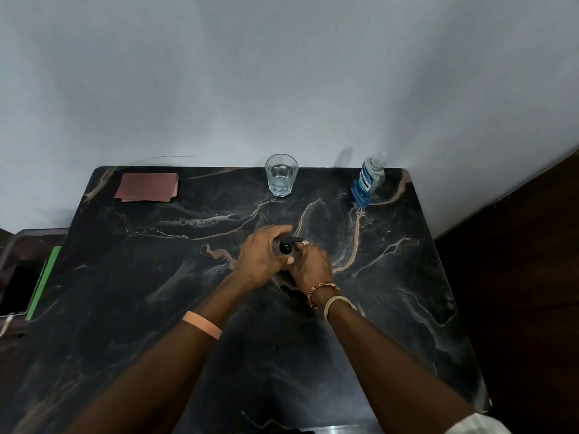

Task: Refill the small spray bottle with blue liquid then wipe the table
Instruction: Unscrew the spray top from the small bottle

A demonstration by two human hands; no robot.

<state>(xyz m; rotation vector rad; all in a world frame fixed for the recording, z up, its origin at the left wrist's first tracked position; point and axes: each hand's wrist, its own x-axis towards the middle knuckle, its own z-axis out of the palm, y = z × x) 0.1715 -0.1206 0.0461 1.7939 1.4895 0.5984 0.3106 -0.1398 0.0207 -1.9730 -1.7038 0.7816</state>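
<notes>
Head view, small spray bottle (285, 247): it stands at the middle of the table (156, 292), and only its black pump head shows between the two hands.
Left hand (264, 258): the fingers curl over the pump head from the far side and the thumb presses against its near side.
Right hand (310, 267): the fingers wrap round the lower part of the bottle, so its body and fill level are hidden.
Likely step: the top is probably being unscrewed. Which way it is turning cannot be told.
Risk, slip: the bottle is small and both hands crowd it. If the right hand's hold is loose, a twist could spin the whole bottle or tip it over.
Risk, spray: pressing down on the pump while twisting could squirt liquid onto the marble.
Blue liquid bottle (365, 183): it stands at the far right corner, close to the edge. A hurried reach could knock it off the table.
Glass (281, 175): it holds clear liquid and stands at the far edge, straight beyond the hands. A forward reach could catch it.
Risk, pour: the spray bottle's neck looks narrow, so blue liquid may well overflow onto the table.
Cloth (147, 187): it lies folded at the far left corner, well apart from the hands, so a spill would spread before a hand gets to it.
</notes>
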